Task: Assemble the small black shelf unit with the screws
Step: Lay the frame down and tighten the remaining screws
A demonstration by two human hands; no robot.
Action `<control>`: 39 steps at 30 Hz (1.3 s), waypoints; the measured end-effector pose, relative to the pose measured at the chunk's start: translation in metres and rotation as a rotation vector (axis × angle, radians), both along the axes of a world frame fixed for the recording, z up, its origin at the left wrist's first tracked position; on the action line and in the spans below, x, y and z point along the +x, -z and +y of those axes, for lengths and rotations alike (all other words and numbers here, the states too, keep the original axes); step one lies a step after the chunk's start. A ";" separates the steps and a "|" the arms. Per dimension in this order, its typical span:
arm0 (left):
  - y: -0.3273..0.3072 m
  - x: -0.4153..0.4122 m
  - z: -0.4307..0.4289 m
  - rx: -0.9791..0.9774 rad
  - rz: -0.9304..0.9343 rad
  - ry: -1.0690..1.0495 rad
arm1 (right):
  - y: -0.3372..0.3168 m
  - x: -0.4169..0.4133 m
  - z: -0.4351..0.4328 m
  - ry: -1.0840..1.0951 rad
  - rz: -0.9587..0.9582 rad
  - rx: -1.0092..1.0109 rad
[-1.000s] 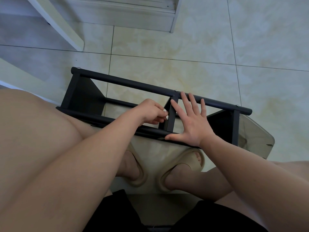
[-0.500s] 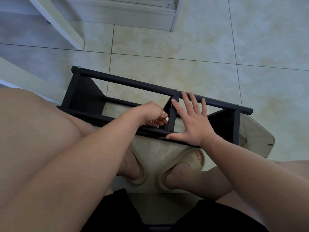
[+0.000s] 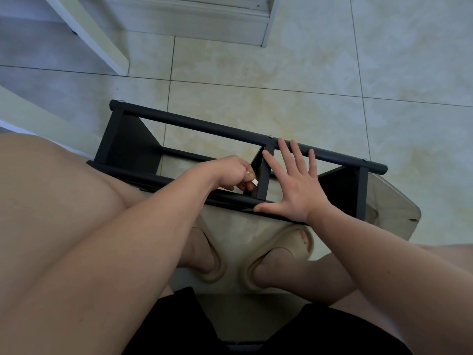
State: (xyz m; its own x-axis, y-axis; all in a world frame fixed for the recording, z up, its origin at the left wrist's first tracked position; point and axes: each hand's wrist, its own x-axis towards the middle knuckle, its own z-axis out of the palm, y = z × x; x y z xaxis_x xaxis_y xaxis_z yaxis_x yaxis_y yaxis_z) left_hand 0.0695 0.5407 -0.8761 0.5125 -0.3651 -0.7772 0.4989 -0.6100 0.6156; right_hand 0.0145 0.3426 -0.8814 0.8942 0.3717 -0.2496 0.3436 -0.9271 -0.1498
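Above tiles (image 3: 256,73) — one shelf (image 3: 199,125), two hands (image 3: 227,172) (image 3: 294,185)

Pale tiled floor (image 3: 256,98), black shelf (image 3: 204,128) on its side, two tan slippers (image 3: 289,242), white leg (image 3: 89,34) at the back

A home, by the look of it: glossy cream floor tiles (image 3: 281,73) with thin grout lines, white painted furniture (image 3: 194,19) standing on them, and a person seated bare-legged in soft beige slippers (image 3: 297,249), the black shelf unit (image 3: 204,129) at their knees.
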 end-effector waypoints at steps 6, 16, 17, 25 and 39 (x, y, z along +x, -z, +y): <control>0.001 0.001 0.003 0.003 -0.024 0.055 | -0.001 0.000 0.000 0.001 0.009 -0.011; 0.000 -0.001 0.011 -0.005 -0.057 0.148 | -0.001 0.000 0.000 -0.003 0.013 -0.027; 0.000 -0.001 0.011 0.000 -0.059 0.158 | -0.001 0.001 0.000 -0.002 0.013 -0.025; 0.004 -0.001 0.013 0.023 -0.108 0.224 | -0.001 0.000 0.000 0.002 0.010 -0.020; 0.003 -0.002 0.015 0.166 -0.240 0.337 | -0.002 0.001 0.001 0.006 0.022 -0.029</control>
